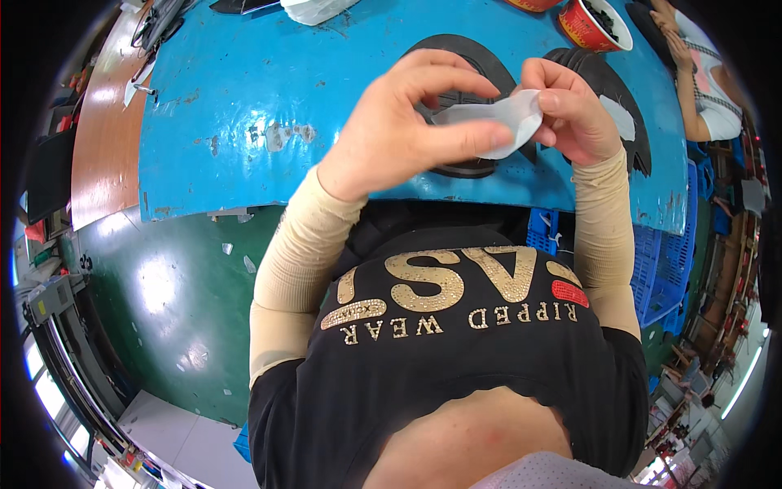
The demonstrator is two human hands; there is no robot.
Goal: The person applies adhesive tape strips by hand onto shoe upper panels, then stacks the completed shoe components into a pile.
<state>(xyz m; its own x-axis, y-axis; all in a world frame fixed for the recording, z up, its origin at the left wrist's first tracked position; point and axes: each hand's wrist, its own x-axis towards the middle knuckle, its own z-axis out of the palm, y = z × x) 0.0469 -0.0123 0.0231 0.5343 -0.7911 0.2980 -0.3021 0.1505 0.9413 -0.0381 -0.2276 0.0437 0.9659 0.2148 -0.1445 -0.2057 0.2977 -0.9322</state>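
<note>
Overhead, thin translucent white sheet (501, 122), slightly curled

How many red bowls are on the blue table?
2. One red bowl with dark contents stands at the table's far right edge. A second red bowl is just left of it, cut off by the picture's top edge. The hands may hide others.

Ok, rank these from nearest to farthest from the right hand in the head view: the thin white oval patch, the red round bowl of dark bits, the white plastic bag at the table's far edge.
1. Thin white oval patch: pinched by the right hand and left hand.
2. Red round bowl: just beyond the right hand, on the blue table.
3. White plastic bag: far edge, toward the left.
</note>
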